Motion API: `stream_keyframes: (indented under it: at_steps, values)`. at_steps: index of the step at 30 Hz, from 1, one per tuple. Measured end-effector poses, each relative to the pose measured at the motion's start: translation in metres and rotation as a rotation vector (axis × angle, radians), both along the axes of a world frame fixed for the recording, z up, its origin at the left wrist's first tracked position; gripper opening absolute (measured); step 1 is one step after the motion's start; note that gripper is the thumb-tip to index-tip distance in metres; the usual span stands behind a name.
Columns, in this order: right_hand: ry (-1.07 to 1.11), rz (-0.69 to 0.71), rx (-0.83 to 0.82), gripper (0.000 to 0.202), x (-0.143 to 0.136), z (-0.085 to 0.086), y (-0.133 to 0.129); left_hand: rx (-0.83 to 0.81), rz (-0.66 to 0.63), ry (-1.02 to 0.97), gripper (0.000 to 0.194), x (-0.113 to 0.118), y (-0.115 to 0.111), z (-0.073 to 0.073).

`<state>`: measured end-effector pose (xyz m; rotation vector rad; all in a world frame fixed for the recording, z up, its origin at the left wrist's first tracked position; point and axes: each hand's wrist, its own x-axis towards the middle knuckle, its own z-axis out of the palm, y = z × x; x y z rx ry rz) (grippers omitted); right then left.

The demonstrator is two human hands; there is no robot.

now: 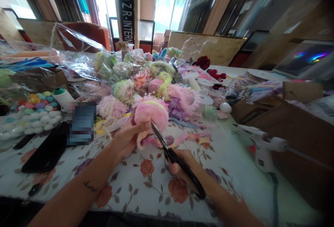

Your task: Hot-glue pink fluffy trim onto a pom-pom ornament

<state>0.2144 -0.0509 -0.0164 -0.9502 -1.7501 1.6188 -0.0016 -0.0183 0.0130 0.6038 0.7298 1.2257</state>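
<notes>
Near the middle of the view, my left hand is closed on a fluffy pink ball with a pale yellow stripe, its thumb against the lower edge. My right hand is wrapped round the black handles of a pair of scissors. The blade tips touch or nearly touch the bottom of the ball, close to my left thumb. A pink and yellow fuzzy strip lies on the flowered cloth behind the scissors.
Yarn and fluffy pieces are heaped behind my hands. On the left are a black phone, a blurred-out device and bagged beads. A white glue gun and cardboard box stand at the right.
</notes>
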Motion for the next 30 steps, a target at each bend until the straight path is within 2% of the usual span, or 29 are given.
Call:
stream_keyframes:
  at_steps: [13,19,30]
  values:
    - [-0.011,0.029,0.002,0.067,0.0,0.009,0.0,0.009,0.023,0.057,0.034,0.0,-0.001,0.006]
    - [0.01,0.039,0.018,0.067,-0.001,0.01,-0.001,0.078,0.011,0.08,0.032,0.001,0.0,0.002]
    - [0.008,-0.028,-0.02,0.069,-0.004,0.005,-0.002,0.002,-0.008,0.026,0.034,0.002,0.001,-0.006]
